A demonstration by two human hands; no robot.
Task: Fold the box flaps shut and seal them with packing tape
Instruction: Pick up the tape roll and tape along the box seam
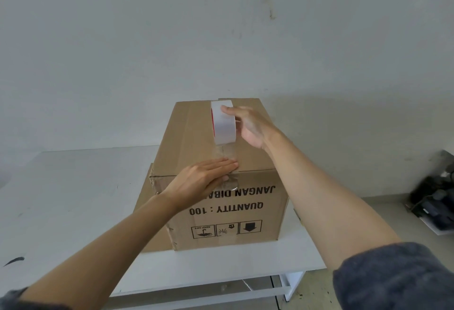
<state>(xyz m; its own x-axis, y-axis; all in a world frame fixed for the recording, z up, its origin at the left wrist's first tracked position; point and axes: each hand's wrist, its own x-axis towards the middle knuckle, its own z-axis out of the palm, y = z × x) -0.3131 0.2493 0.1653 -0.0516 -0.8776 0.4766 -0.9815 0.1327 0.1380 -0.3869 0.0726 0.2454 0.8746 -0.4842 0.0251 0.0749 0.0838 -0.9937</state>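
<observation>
At frame centre, a cardboard box with closed flaps sits on a white table. The left hand lies flat, fingers extended, pressing clear tape at the box's near top edge. Above it, the right hand grips the upright tape roll on the box top.

Brown box, flaps shut, print upside down; white tape roll upright on top toward 12 o'clock, clear strip trailing toward 6.
</observation>
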